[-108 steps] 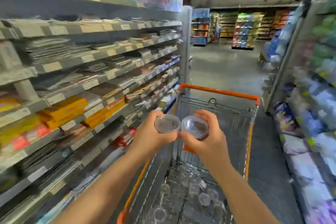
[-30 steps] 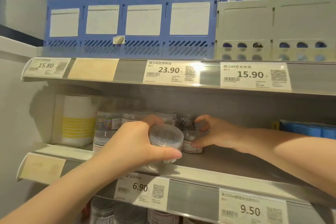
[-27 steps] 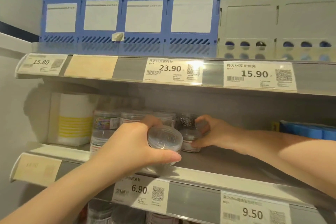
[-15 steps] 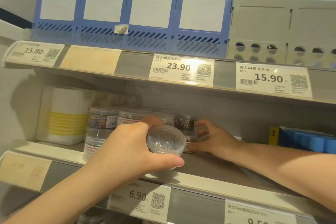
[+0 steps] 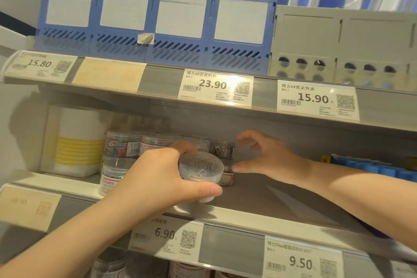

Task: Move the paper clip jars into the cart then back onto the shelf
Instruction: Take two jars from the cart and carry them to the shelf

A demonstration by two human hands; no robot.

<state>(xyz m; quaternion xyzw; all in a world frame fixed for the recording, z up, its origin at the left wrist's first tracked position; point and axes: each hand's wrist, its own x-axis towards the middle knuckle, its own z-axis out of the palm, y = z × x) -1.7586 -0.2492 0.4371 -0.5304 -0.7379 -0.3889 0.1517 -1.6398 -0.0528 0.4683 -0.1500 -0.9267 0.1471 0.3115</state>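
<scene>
My left hand grips a clear round jar of silver paper clips from the side, just above the front of the grey shelf. Behind it stand two stacked jars, the upper jar of silver clips on a lower labelled jar. My right hand is beside that stack with thumb and fingers spread; the fingertips are at the jars' right edge and hold nothing. More jars, one with coloured clips, stand stacked at the left. The cart is out of view.
A white box with yellow stripes stands at the shelf's far left. Blue packets lie at the right. Above are a blue file rack and a grey rack. Price tags line the shelf edges; more jars sit below.
I turned from the cart aisle to the shelf with a jar in each hand. My right hand set its jar on the stack and has opened; the left still holds its jar.
</scene>
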